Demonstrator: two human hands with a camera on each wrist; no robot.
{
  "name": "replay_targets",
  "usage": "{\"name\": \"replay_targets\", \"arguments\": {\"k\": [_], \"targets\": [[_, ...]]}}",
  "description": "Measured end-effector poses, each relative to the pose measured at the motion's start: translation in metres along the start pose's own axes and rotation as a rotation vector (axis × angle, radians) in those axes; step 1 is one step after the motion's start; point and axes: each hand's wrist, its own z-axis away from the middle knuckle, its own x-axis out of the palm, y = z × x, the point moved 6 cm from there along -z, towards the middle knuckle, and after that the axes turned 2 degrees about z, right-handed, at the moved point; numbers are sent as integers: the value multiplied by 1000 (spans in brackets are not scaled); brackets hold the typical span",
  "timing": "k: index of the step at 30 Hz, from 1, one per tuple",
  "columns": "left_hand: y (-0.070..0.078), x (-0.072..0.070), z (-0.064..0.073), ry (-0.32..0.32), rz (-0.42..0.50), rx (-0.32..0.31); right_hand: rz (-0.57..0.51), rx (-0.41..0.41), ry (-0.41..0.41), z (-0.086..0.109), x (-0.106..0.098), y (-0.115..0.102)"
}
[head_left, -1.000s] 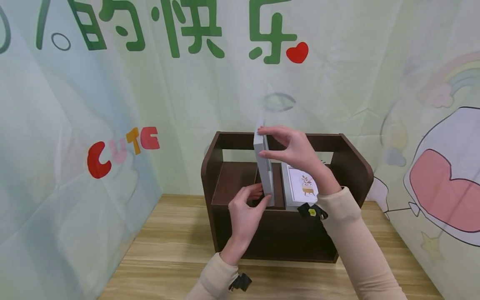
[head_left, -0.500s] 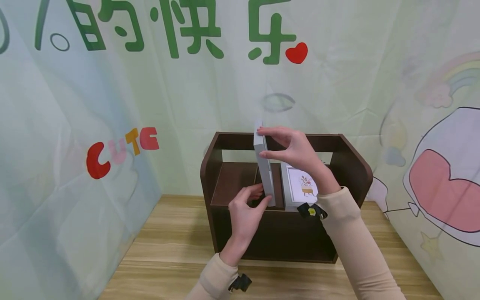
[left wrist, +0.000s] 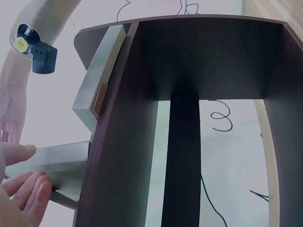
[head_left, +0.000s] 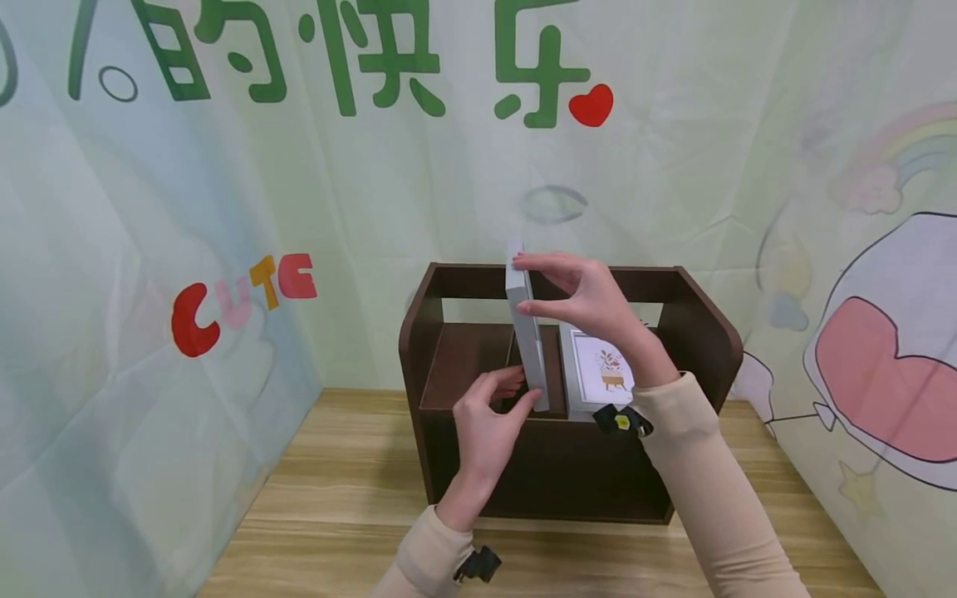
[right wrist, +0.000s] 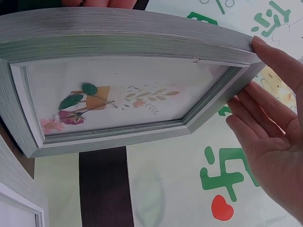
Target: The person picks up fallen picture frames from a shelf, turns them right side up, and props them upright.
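A grey picture frame (head_left: 526,332) stands on edge, nearly upright, on the top of a dark brown shelf unit (head_left: 553,465). My left hand (head_left: 486,423) pinches its lower end, thumb on one side and fingers on the other. Higher up, my right hand (head_left: 591,299) holds the top end between thumb and fingers. In the right wrist view the frame (right wrist: 142,35) shows its glazed front, with a dried rose (right wrist: 73,117), green leaves and a printed plant inside. The left wrist view has the left hand (left wrist: 21,194) at the frame's lower end (left wrist: 61,163).
A second grey frame (head_left: 601,370), with a potted-plant picture, lies on the shelf top to the right. The shelf's raised side panels (head_left: 422,340) flank both frames. Beneath is a wood-grain table (head_left: 314,490), and printed fabric walls (head_left: 374,208) surround it.
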Motion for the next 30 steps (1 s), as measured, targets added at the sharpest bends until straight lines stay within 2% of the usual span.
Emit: {"name": "replay_targets", "arguments": {"k": [3,9,20,27,30], "targets": [[-1,-4,-2,43,-11,31,6,1,2,0,-1,0],[-6,-10,-6,102,-83,38,3,-6,1,0,-1,0],[-15,-7,-6,88,-160,-8,-8,-4,2,0,0,-1],[-16,-7,-7,89,-155,-7,12,10,-3,5,0,-26],[-16,-7,-8,91,-153,2,10,15,0,6,-1,-28]]}}
